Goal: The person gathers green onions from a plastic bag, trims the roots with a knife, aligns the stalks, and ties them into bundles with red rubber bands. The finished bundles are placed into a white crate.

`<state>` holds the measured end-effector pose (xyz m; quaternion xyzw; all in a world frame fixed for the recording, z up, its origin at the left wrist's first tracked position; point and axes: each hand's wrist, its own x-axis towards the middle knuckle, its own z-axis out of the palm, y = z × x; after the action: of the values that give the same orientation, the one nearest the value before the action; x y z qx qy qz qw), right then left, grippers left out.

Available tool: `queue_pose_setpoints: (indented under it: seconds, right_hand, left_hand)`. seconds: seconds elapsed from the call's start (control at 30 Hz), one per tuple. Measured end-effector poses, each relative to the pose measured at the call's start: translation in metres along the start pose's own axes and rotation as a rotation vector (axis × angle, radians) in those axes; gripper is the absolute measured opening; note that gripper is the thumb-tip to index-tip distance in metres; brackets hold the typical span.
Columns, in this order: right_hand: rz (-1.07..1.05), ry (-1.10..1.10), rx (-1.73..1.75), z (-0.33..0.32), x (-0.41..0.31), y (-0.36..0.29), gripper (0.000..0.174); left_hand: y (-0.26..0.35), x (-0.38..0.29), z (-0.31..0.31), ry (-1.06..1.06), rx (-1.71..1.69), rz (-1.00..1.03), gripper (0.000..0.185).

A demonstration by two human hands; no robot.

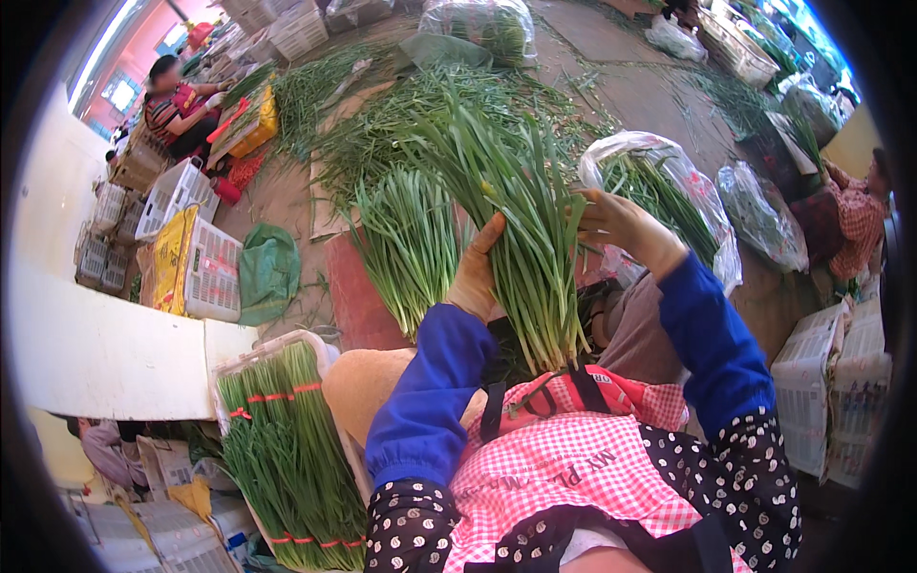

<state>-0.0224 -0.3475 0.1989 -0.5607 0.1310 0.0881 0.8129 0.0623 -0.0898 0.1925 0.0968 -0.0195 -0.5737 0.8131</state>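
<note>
My left hand (474,276) is wrapped around the left side of a loose bunch of garlic chives (526,251), its thumb over the leaves. The pale stem ends point down towards my checked apron (559,451), and the leaf tips fan out away from me. At the bunch's right edge is my right hand (627,223), its fingertips against the outer leaves; whether they pinch any is hidden. Another pile of chives (408,243) lies just left of the held bunch, on a reddish board (362,286).
A white crate (337,351) of chive bundles tied with red bands stands at my left. Loose leaves (430,107) litter the floor ahead. To the right lies an open plastic bag (663,190) of chives. A person (175,107) sits far left beside a yellow crate (261,118); another person (860,215) is far right.
</note>
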Motion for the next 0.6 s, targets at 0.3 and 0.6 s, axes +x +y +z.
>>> queue_pose_setpoints:
  seconds: [0.3, 0.6]
  right_hand:
    - [-0.295, -0.091, -0.107, 0.054, 0.055, -0.032, 0.042]
    - [-0.593, 0.039, -0.546, 0.051, 0.068, 0.025, 0.060]
  left_hand:
    - [0.040, 0.028, 0.014, 0.186, 1.034, 0.252, 0.048]
    - [0.054, 0.029, -0.049, 0.089, 1.188, 0.227, 0.047]
